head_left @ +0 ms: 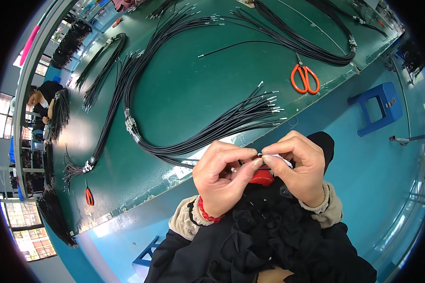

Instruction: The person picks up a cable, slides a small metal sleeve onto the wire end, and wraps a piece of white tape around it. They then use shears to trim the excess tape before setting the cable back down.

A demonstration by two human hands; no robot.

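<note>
My left hand (pixel 220 177) and my right hand (pixel 300 167) meet in front of my chest, just off the near edge of the green table (pixel 189 94). Together they pinch a thin black wire (pixel 243 162) with a small metal end. My right fingers also grip a small white piece (pixel 282 158). A red object (pixel 262 178) shows just below the fingers, partly hidden. A bundle of black wires with metal tips (pixel 231 118) fans out on the table right above my hands.
Orange-handled scissors (pixel 305 78) lie at the table's right part. Small orange cutters (pixel 88 195) lie near the left edge. More black wire bundles (pixel 104 66) cover the table. A blue stool (pixel 378 107) stands on the blue floor at right. Another person (pixel 42 101) sits far left.
</note>
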